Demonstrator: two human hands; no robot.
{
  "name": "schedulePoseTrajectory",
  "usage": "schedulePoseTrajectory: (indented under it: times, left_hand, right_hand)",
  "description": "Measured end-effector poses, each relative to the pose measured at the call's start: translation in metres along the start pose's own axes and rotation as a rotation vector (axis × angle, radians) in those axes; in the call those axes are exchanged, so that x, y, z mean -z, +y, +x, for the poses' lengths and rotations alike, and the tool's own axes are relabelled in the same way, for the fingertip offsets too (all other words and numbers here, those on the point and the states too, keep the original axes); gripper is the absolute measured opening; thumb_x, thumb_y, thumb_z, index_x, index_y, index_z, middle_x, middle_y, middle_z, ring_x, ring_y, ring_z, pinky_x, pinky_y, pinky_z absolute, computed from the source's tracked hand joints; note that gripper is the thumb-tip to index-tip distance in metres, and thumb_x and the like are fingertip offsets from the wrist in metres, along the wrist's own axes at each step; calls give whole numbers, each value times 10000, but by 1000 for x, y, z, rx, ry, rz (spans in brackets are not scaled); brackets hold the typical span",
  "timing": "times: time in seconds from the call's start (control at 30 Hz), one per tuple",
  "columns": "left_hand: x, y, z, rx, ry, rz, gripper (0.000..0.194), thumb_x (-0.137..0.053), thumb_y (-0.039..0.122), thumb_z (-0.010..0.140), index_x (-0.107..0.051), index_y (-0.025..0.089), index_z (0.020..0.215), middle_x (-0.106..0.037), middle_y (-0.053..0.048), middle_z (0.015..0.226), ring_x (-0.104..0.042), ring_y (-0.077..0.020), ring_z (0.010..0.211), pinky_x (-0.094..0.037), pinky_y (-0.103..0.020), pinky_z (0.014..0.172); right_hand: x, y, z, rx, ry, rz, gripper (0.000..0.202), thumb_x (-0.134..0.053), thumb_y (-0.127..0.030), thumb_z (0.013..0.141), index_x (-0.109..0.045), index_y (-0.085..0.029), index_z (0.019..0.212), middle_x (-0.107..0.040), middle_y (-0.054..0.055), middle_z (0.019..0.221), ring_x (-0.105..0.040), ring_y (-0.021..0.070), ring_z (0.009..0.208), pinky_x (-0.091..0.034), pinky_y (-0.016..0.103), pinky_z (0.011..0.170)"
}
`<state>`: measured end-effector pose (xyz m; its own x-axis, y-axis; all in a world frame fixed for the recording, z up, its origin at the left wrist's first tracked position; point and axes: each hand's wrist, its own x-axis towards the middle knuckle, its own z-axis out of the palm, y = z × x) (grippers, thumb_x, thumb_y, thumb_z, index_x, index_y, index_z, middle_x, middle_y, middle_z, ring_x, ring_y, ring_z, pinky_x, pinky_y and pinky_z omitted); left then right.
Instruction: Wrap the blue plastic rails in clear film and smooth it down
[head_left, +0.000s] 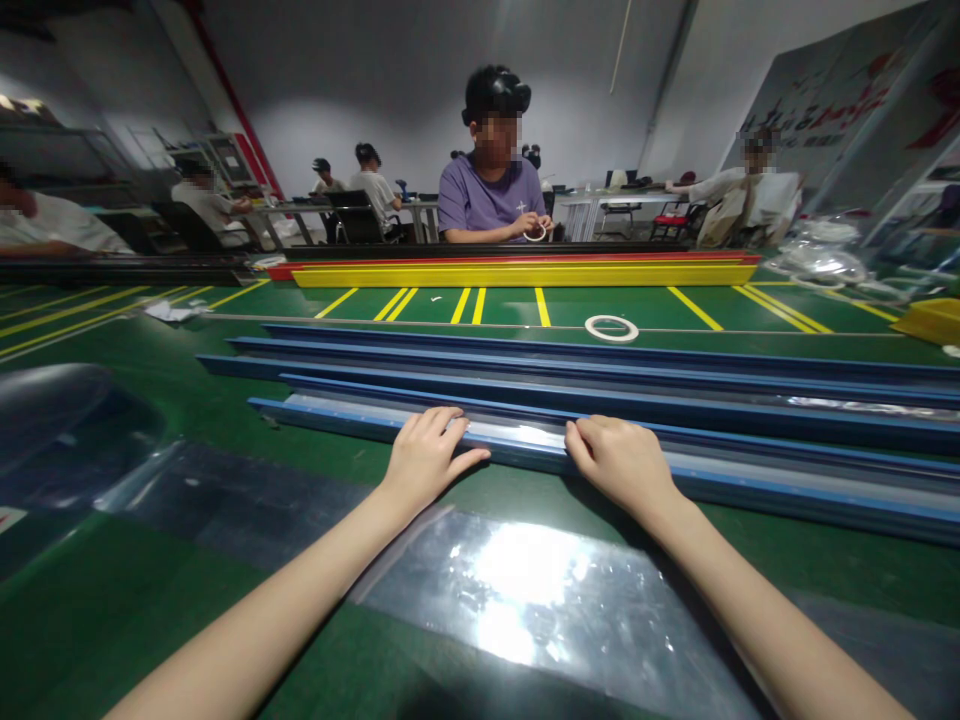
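Observation:
Lying lengthwise before me on the green table is the nearest blue channel [337,416], a long profile with a strip of clear plastic film [517,433] inside. My left hand [429,450] rests over its front wall, fingers bent inside and thumb stretched along the outer side. Farther right, my right hand [621,455] is closed over the same wall, its fingers curled inward and fingertips partly hidden. A gap between the hands leaves the film visible. Closer to me, a wide sheet of clear plastic [570,590] lies flat beneath my forearms, reflecting light.
More blue channels [480,372] lie just behind. Beyond them are a white tape roll [611,328], a yellow profile [525,274] and a red one. Crumpled clear plastic [64,430] sits at left. Across the table, a person in purple [491,195] handles a white ring.

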<state>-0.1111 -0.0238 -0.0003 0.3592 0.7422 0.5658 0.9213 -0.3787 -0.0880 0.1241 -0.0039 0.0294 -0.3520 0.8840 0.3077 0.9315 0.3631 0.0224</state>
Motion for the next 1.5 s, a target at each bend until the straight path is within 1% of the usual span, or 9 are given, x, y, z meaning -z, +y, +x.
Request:
schedulePoseTrajectory:
  times: [0.37,0.93,1.07,1.2,1.27,1.37,1.5]
  left_hand:
    - [0,1,1,4,-9,7,378,-476,511,774,-584,168,889,-619,-71,989,-548,-209,912,-392,-307,725]
    - [-1,0,0,1,-6,5,379,-462,513,783,-575,167,890,-616,-68,980,-540,-200,905,-369,-298,725]
    - [1,0,1,0,-24,23,387,-443,522,789,-572,166,869,-618,-59,912,-538,-192,847,-357,-291,694]
    - [2,1,1,-5,-54,76,418,-400,545,797,-566,162,780,-601,-49,772,-525,-185,747,-337,-292,655]
    - [2,1,1,-10,-60,94,430,-385,552,799,-556,162,744,-588,-44,733,-517,-182,723,-329,-293,644]
    - [1,1,2,-18,-51,100,431,-377,553,802,-549,164,734,-577,-40,714,-509,-178,706,-321,-292,635]
    - [1,1,2,-7,-38,74,424,-392,557,793,-542,161,771,-563,-41,733,-501,-177,716,-323,-288,635]
  right_hand:
    - [0,0,0,-1,-10,-8,415,-276,-330,853,-591,-177,631,-622,33,663,-536,119,592,-190,254,503]
    - [2,-1,0,-9,-21,5,420,-278,-327,852,-608,-170,644,-632,49,677,-516,111,573,-187,254,498]
    - [1,-1,0,-8,-21,5,413,-282,-325,849,-604,-172,640,-628,43,672,-522,113,580,-188,252,500]
    - [0,-1,0,-2,-12,-1,412,-281,-328,851,-597,-174,636,-624,39,663,-522,113,576,-184,253,498]
    - [0,0,0,0,-6,0,412,-283,-328,850,-596,-171,633,-622,41,658,-520,112,574,-181,253,497]
    - [-1,0,0,-1,1,0,412,-283,-328,850,-594,-172,628,-619,39,653,-519,111,571,-178,251,495]
    - [-2,0,0,-2,15,-5,408,-285,-329,849,-590,-177,625,-616,32,649,-515,108,564,-176,249,494]
